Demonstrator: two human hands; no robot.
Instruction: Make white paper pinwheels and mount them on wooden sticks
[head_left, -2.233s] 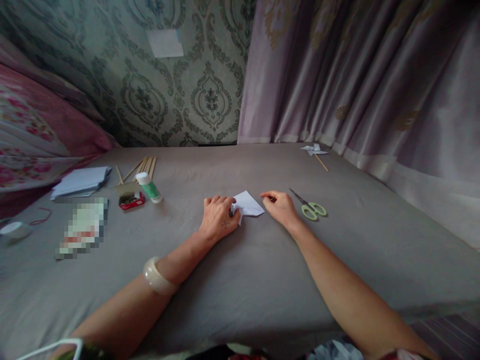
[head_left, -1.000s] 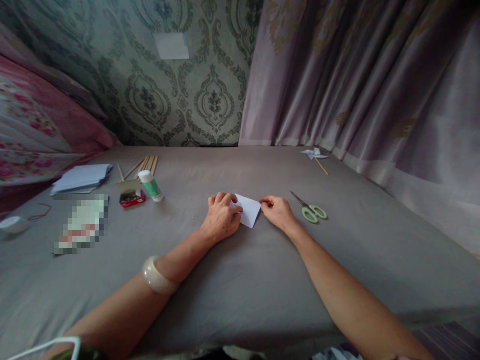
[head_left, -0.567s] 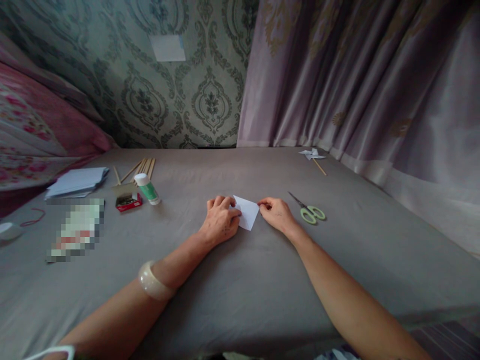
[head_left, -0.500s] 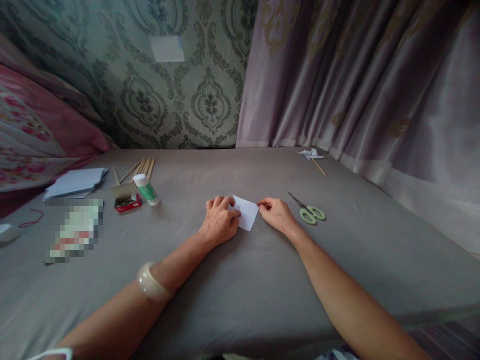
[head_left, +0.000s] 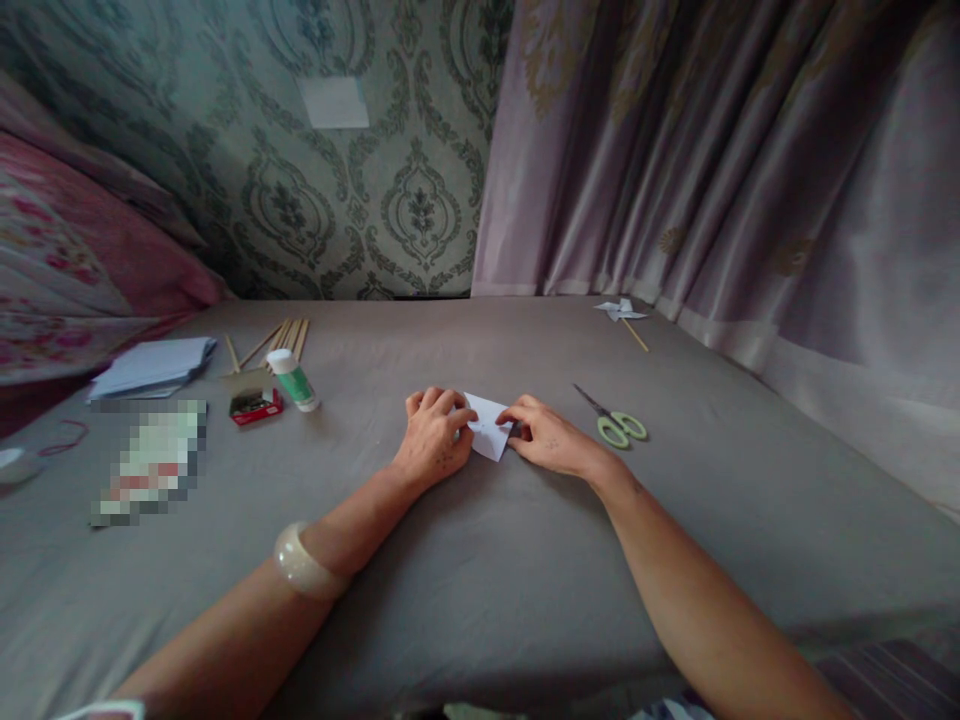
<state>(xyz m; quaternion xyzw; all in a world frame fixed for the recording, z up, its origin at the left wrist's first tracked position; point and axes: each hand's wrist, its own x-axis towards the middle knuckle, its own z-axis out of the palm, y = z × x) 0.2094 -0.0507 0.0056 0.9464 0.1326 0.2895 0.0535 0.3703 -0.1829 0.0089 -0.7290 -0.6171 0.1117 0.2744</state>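
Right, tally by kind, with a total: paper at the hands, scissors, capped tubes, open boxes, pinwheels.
White paper piece: 1
Green-handled metal scissors: 1
Green-and-white capped tube: 1
Red open box: 1
White paper pinwheel: 1
Total: 5

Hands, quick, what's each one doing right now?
Left hand: curled, touching the white paper; can't tell if gripping.
Right hand: curled, also touching it; grip unclear.

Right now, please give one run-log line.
left grip: on white paper sheet | right grip: at sheet's right edge | green-handled scissors: beside right grip
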